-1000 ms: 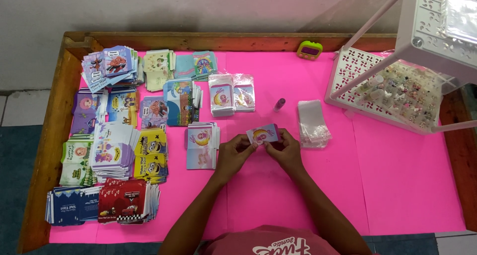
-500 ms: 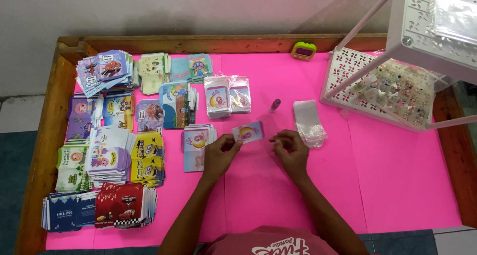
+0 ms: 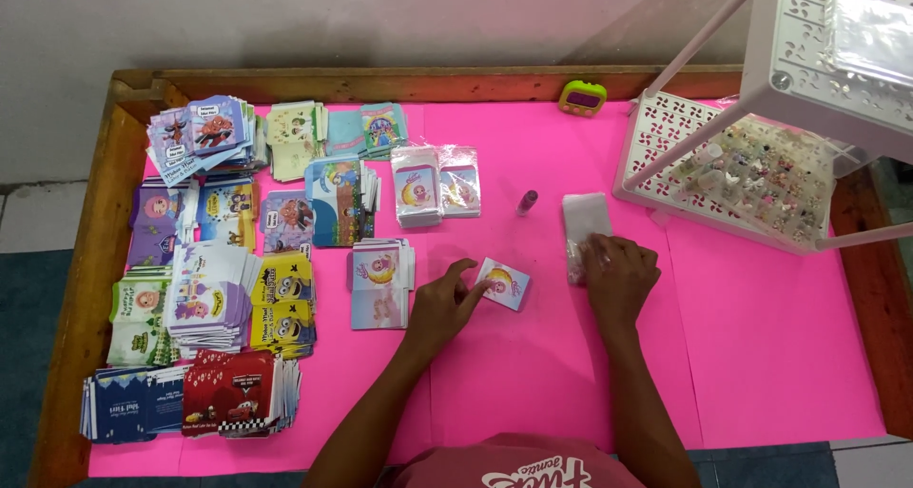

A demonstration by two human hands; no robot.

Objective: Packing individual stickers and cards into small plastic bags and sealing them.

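Observation:
My left hand (image 3: 444, 303) pinches a small printed card (image 3: 504, 283) by its left edge, holding it just above the pink table cover (image 3: 533, 374). My right hand (image 3: 620, 271) rests on the lower end of a stack of clear plastic sleeves (image 3: 582, 214), its fingers pressed on the top sleeve. A pile of similar cards (image 3: 380, 281) lies just left of my left hand. Two stacks of bagged cards (image 3: 436, 184) sit farther back.
Several piles of colourful printed cards (image 3: 209, 288) cover the table's left side. A small purple bottle (image 3: 526, 202) stands beside the sleeves. A white perforated rack (image 3: 751, 155) with small trinkets occupies the right back. A green timer (image 3: 582, 98) sits by the wooden rim (image 3: 95, 260).
Both hands held the card together a second ago. My right hand let go and moved right onto the plastic sleeves; my left hand keeps the card.

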